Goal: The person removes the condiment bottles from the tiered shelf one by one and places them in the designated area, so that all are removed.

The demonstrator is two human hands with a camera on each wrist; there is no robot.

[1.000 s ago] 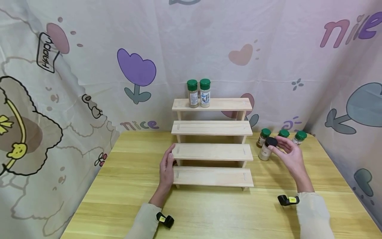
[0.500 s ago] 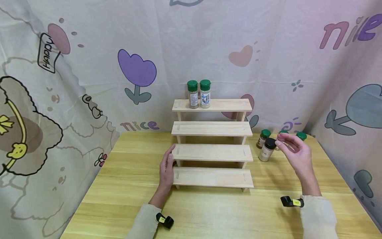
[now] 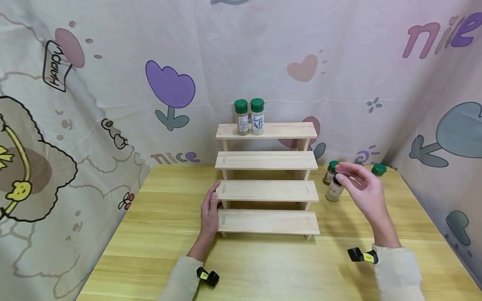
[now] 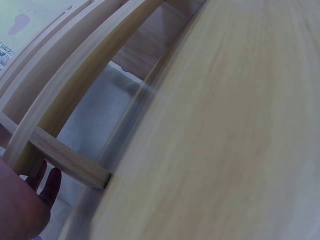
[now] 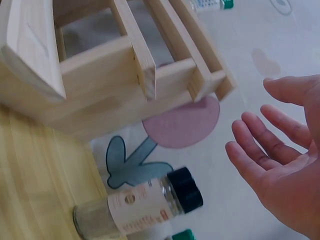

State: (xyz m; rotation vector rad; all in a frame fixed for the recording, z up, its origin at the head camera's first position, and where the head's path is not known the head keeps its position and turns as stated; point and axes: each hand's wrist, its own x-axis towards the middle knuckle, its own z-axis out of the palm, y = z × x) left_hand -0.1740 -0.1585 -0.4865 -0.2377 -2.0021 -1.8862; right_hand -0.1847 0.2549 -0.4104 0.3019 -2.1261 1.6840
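A four-tier wooden display rack (image 3: 268, 190) stands on the table. My left hand (image 3: 209, 209) rests against its left side; in the left wrist view, fingertips (image 4: 51, 186) lie beside the lowest tier's support. To the right of the rack stands a black-capped spice jar (image 3: 333, 192) with a pale label. My right hand (image 3: 363, 188) is at this jar in the head view, partly covering the cap; the right wrist view shows its fingers spread and apart from the jar. Two green-capped spice jars (image 3: 257, 117) stand side by side on the top tier, left of its middle.
Behind my right hand are more green-capped jars, one at the left (image 3: 329, 175), one at the right (image 3: 378, 169), and one mostly hidden between them. A patterned cloth (image 3: 226, 62) hangs behind the wood-grain table (image 3: 158, 251).
My right hand was at the black cap, drew back to the right, then came left again over the jar. The left hand and the rack have stayed in place.
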